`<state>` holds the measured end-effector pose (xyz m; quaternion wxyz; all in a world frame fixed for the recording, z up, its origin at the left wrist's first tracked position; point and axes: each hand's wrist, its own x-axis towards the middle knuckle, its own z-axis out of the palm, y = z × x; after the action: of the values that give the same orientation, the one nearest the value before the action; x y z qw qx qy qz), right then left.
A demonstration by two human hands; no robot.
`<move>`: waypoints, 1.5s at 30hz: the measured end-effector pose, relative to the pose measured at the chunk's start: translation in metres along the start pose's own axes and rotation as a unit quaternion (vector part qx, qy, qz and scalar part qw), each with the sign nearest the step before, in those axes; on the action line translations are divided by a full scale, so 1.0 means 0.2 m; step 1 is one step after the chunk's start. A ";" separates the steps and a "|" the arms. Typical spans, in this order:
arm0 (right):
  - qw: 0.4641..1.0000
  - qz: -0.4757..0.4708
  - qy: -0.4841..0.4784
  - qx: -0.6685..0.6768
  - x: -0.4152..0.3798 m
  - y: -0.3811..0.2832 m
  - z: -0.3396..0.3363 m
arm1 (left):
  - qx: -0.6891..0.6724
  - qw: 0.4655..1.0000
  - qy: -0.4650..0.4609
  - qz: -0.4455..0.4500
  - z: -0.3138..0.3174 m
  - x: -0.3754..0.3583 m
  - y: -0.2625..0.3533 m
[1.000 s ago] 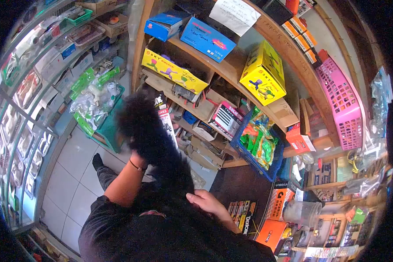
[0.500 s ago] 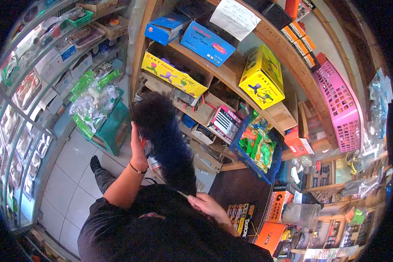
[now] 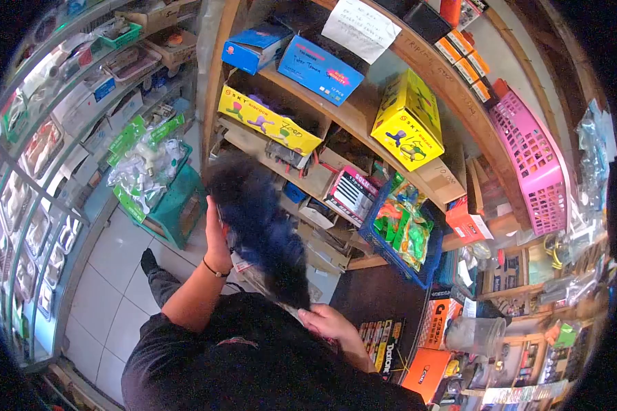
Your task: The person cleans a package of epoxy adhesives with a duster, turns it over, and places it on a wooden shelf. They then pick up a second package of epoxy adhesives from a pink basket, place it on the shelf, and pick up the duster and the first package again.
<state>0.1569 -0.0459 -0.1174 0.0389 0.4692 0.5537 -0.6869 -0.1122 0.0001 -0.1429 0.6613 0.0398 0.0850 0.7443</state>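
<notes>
A long, dark, fluffy duster-like object (image 3: 264,233) runs slantwise across the middle of the view, in front of the shelves. My left hand (image 3: 217,236) is raised at its left side, wrist banded, with the palm turned toward it; the fingers are pressed together, and the dark fluff partly hides what they touch. At the lower end of the object, my right hand (image 3: 321,320) is closed around its thin, pale end. Some clear plastic lies along its lower left edge.
Wooden shelves hold blue boxes (image 3: 320,68), yellow boxes (image 3: 408,120) and a blue basket (image 3: 370,236) of green packets. A pink basket (image 3: 531,161) stands at the right. On the left, a green stool (image 3: 175,212) bears bagged bulbs beside glass shelving.
The fluffy object has shifted slightly, and more clear plastic shows along its lower edge. Both hands stay in nearly the same places.
</notes>
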 end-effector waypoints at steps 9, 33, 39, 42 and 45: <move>0.999 -0.033 0.003 -0.013 0.04 0.05 0.04 | 0.124 0.984 0.083 0.099 0.06 -0.04 0.04; 0.998 -0.051 0.015 0.046 0.08 -0.05 0.08 | -0.030 0.989 -0.141 -0.025 -0.25 0.05 0.09; 0.999 -0.003 0.018 0.027 0.07 -0.09 0.09 | 0.029 0.998 -0.045 -0.022 -0.09 0.02 0.07; 0.999 -0.023 -0.013 0.039 0.10 -0.02 0.05 | 0.077 0.996 0.024 0.047 -0.05 0.01 0.11; 0.997 -0.055 0.018 -0.050 0.11 0.04 0.07 | 0.029 0.999 -0.043 -0.005 0.01 0.05 0.07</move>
<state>0.1402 -0.0487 -0.1392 0.0151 0.4478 0.6129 -0.6508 -0.1264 0.0082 -0.1383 0.6666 0.0908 0.0779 0.7357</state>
